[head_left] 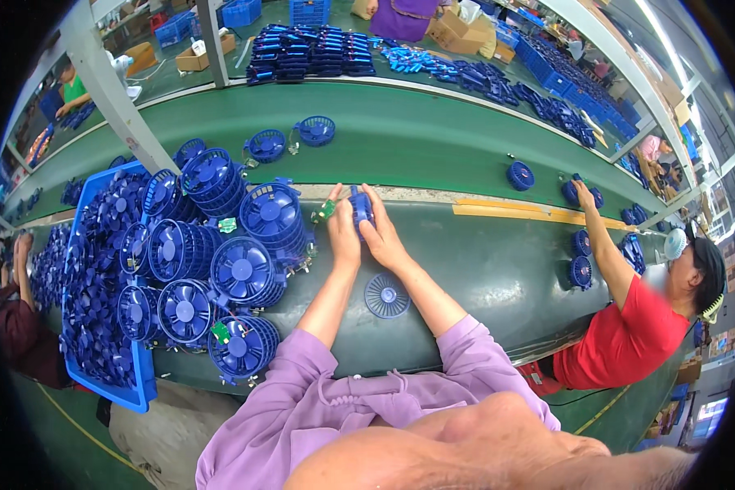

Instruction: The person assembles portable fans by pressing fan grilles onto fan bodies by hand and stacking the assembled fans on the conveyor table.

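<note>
Beyond the round grille (387,296), I'm holding a blue fan part (360,206) between my left hand (345,233) and right hand (384,240), apparently palm to palm. Fan stacks (242,270) are standing left of the grille.

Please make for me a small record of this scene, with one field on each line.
Left hand: holds blue fan part from its left side
Right hand: holds the same blue fan part from its right side
Near left fingertips: small green circuit board
Between forearms: round blue grille, on the dark bench
Left of hands: group of blue fan housings, some stacked
Farther left: blue bin heaped with blue fan blades
Beyond bench: green belt
At right: co-worker in red, arm stretched toward blue fan parts
</note>
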Available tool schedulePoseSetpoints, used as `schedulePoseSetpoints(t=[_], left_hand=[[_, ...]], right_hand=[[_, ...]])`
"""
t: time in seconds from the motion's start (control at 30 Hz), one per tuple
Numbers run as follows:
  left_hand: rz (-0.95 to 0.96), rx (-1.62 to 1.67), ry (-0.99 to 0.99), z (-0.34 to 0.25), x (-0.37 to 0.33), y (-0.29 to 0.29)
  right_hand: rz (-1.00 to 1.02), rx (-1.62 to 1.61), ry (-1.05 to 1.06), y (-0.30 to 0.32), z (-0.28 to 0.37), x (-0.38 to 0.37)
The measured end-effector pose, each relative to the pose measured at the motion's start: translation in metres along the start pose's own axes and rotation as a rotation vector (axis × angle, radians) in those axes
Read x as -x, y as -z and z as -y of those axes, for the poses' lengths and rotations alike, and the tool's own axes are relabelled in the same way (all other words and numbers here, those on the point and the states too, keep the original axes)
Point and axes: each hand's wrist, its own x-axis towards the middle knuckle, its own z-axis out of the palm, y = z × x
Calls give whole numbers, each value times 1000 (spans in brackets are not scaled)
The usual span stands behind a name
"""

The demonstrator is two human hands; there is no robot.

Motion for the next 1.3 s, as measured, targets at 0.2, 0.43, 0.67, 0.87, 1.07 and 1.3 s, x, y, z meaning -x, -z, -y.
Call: schedulePoseSetpoints(t=[0.2,0.43,0.67,0.87,1.07,1.3], left_hand=[[-12,-221,-303,0,10,-6],[29,-475,-425,4,2,-7],[138,-309,-200,16,9,-15],[77,-309,-192,13,6,-10],[75,-295,-166,13,2,-11],[31,-222,-125,22,-2,-10]], right_hand=[[-162,-375,-197,-22,-8,8],[-120,83,-146,20,-9,-9],[-383,887,-68,115,-41,-15],[327,498,-118,89,52,77],[497,806,-47,45,71,137],[551,695,117,33,66,116]])
